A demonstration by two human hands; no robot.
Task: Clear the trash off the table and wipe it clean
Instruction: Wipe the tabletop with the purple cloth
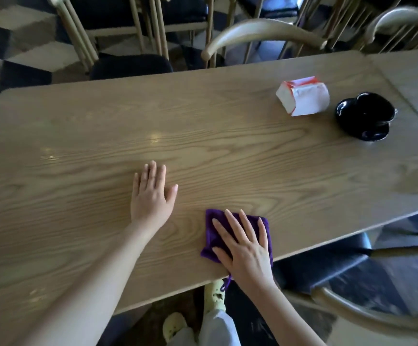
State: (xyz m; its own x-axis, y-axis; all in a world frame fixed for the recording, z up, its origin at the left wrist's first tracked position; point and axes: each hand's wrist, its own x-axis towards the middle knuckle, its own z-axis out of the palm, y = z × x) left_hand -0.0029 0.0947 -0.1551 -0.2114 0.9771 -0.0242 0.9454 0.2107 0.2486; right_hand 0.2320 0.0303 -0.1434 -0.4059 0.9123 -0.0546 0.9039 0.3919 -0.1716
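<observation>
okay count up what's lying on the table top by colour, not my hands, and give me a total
Purple: 1, the cloth under the right hand
White with red: 1, the tissue pack
Black: 1, the dish
Total: 3

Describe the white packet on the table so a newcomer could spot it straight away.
Start at the long wooden table and look toward its far right end. Two things sit there side by side: a glossy black dish and, just left of it, the white packet. The packet is the only pale, boxy item on the table, soft-sided with red-orange trim along its edges.
</observation>
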